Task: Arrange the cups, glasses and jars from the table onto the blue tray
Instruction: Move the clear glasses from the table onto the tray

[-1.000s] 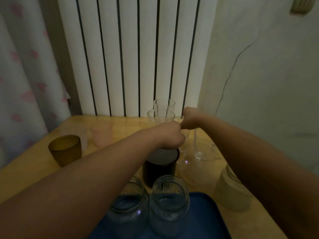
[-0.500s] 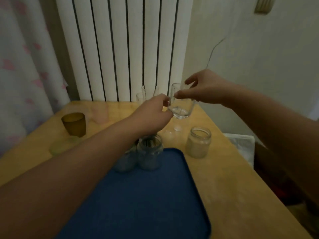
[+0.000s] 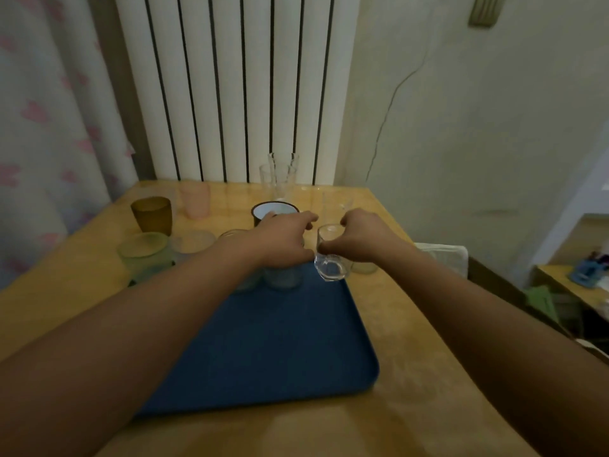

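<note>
Both forearms are stretched forward, bare. The right hand [image 3: 362,239] is curled, thumb and fingers pinched; the left hand [image 3: 283,240] is loosely cupped beside it.

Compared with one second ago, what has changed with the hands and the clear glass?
The right hand lifted the clear glass from the back of the table and brought it down to the far right corner of the blue tray. The left hand let go and came along. The two jars stayed on the tray.

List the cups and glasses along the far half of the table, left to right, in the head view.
amber cup → pink cup → dark mug with white inside → clear glass held in the right hand
</note>
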